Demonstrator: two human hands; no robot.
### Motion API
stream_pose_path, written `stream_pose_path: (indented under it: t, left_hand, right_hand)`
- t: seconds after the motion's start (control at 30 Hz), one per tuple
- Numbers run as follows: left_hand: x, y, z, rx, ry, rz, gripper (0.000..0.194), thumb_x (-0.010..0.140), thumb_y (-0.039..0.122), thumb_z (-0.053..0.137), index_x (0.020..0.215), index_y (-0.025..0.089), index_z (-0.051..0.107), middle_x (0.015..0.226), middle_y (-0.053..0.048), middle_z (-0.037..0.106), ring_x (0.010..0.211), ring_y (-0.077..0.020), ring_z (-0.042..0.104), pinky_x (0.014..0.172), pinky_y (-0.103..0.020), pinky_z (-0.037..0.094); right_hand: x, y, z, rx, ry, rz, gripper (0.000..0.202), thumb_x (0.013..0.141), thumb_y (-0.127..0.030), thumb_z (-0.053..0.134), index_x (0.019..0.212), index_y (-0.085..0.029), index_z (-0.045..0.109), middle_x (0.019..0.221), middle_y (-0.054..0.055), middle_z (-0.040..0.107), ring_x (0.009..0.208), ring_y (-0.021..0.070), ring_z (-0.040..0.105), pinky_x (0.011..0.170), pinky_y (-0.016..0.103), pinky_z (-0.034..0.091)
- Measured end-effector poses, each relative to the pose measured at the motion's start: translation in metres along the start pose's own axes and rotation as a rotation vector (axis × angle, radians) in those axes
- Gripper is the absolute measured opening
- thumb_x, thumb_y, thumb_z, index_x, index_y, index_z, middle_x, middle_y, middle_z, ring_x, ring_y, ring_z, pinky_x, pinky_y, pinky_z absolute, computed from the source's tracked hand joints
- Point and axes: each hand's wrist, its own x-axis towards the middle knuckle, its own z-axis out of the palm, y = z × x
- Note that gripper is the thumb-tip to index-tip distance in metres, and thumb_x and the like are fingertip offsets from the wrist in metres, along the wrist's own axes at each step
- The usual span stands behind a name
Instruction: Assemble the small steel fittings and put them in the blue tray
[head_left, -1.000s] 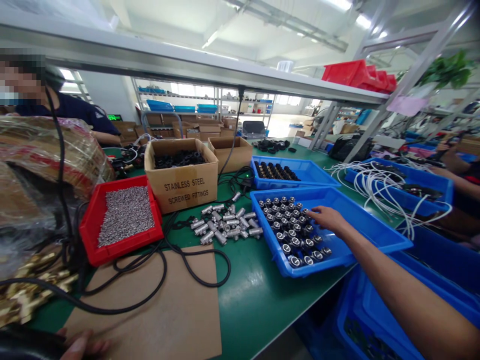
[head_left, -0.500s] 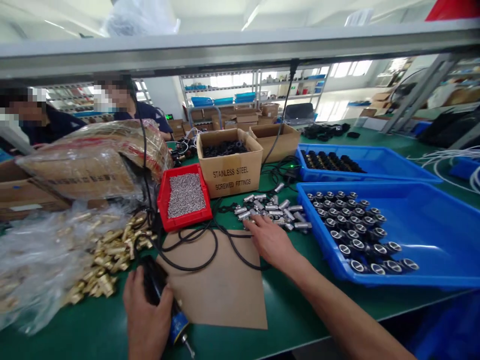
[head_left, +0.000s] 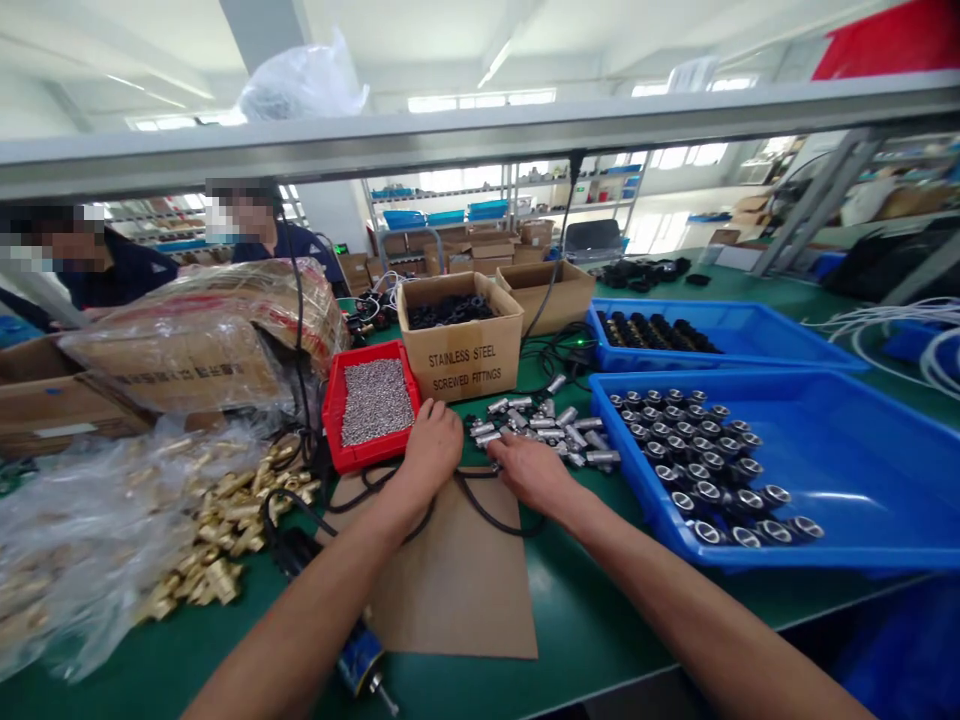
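My right hand (head_left: 531,472) reaches to the near edge of a pile of silver metal fittings (head_left: 551,428), its fingers bent together at a fitting; what lies between the fingertips is too small to make out. My left hand (head_left: 435,440) is between the red bin (head_left: 335,415) of small metal parts and the pile, below the printed cardboard box; its fingertips are hard to see. A black and blue power screwdriver (head_left: 360,655) lies on the green table, partly under my left forearm. Brown cardboard (head_left: 457,590) lies flat beneath both wrists.
Blue trays (head_left: 862,470) with rows of black fittings stand at the right. Brass fittings (head_left: 225,520) and plastic bags lie at the left. Black cables cross the cardboard. A printed box (head_left: 465,365) stands behind the pile. Two people sit at the back left.
My left hand has let go of the screwdriver and moved forward and right, beside the red bin. My right hand stays at the silver pile. The view has tilted up slightly.
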Motion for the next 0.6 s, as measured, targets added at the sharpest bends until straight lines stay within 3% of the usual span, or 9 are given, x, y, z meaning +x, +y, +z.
stream_pose_path:
  t: [0.1,0.2,0.3,0.43,0.6]
  left_hand:
    - [0.028,-0.001,0.023,0.039,-0.057,0.010,0.026,0.085,0.010,0.045,0.087,0.009,0.071,0.090,-0.017,0.070,0.098,-0.0288,0.056,0.107,-0.050,0.024]
    - [0.037,-0.005,0.038,0.053,-0.079,0.017,0.028,0.083,0.009,0.045,0.083,0.010,0.072,0.088,-0.017,0.070,0.095,-0.0299,0.057,0.105,-0.053,0.023]
    - [0.038,-0.009,0.043,0.048,-0.073,0.023,0.029,0.084,0.010,0.043,0.083,0.009,0.072,0.090,-0.020,0.069,0.096,-0.0318,0.057,0.104,-0.053,0.025]
    - [0.036,-0.005,0.038,0.026,-0.040,-0.003,0.027,0.086,0.014,0.044,0.088,0.008,0.069,0.091,-0.021,0.068,0.096,-0.0324,0.059,0.103,-0.051,0.028]
    - [0.013,0.002,0.009,-0.049,0.005,-0.084,0.031,0.089,0.030,0.045,0.109,0.012,0.062,0.101,-0.015,0.066,0.092,-0.0283,0.063,0.088,-0.041,0.044]
  right_hand:
    - [-0.010,0.002,-0.009,0.046,0.036,0.065,0.021,0.088,-0.018,0.051,0.108,-0.020,0.057,0.105,0.009,0.065,0.092,0.0219,0.063,0.074,0.029,0.043]
    - [-0.028,-0.009,-0.015,0.197,0.096,0.109,0.025,0.095,-0.028,0.044,0.117,-0.020,0.051,0.102,0.006,0.067,0.091,0.0189,0.064,0.073,0.026,0.042]
    - [-0.045,-0.037,-0.008,0.442,0.066,-0.006,0.029,0.093,-0.028,0.044,0.120,-0.022,0.052,0.096,0.004,0.069,0.084,0.0176,0.064,0.070,0.025,0.042]
    - [-0.054,-0.073,0.016,0.494,-0.104,-0.164,0.025,0.085,-0.029,0.053,0.107,-0.021,0.063,0.094,0.004,0.070,0.082,0.0193,0.064,0.070,0.027,0.044]
    - [-0.045,-0.076,0.035,0.466,-0.055,-0.189,0.025,0.090,-0.028,0.048,0.105,-0.021,0.067,0.102,0.005,0.067,0.087,0.0189,0.063,0.073,0.028,0.047]
